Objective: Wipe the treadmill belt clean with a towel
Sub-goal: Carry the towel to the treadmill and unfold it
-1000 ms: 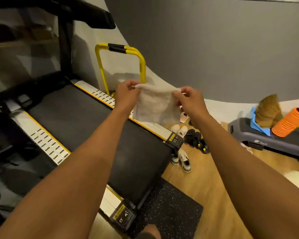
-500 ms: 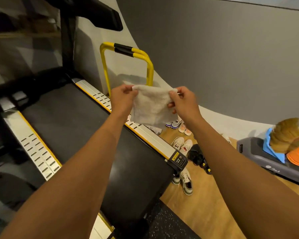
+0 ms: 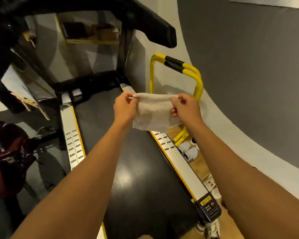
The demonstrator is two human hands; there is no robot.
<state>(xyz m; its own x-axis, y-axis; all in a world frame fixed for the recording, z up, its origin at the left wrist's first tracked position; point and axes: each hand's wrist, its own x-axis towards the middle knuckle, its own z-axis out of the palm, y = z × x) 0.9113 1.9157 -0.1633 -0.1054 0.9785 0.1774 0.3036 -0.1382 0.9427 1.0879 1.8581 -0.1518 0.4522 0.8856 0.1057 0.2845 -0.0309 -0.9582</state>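
Left hand (image 3: pixel 124 107) and right hand (image 3: pixel 186 107) both pinched shut on the top edge of the towel (image 3: pixel 154 112), one at each upper corner. Towel pale, stretched flat between them and hanging free in the air, lower edge ragged, not touching the belt (image 3: pixel 145 169). Both forearms reaching in from 6 o'clock toward the centre.

Compared with half a second ago: view swung left and tipped down, so the belt now runs nearly straight from 6 toward 12 o'clock rather than slanting across. Towel now over the belt's far right part and the right rail (image 3: pixel 178 161), where before it hung more over the rail and the floor (image 3: pixel 200 161). Hands spread a little wider, top edge pulled tauter. Grip itself unchanged.

Left rail (image 3: pixel 72 144) now in full view at 9 o'clock, silver with slots and a yellow strip. Treadmill console (image 3: pixel 145 19) looming black at 12 o'clock, more of it showing than before. Yellow frame (image 3: pixel 198 83) with black padding just behind the towel at 1 o'clock, standing beside the right rail. Step platform, broom and orange roller seen earlier at the right edge now out of view. Pale shoes (image 3: pixel 188 152) on the wood floor beside the right rail at 3 o'clock. Warning label (image 3: pixel 209 207) at the rail's near end, at 5 o'clock. Dark red bag (image 3: pixel 7 161) at 9 o'clock. Glare spot on the belt between the forearms.
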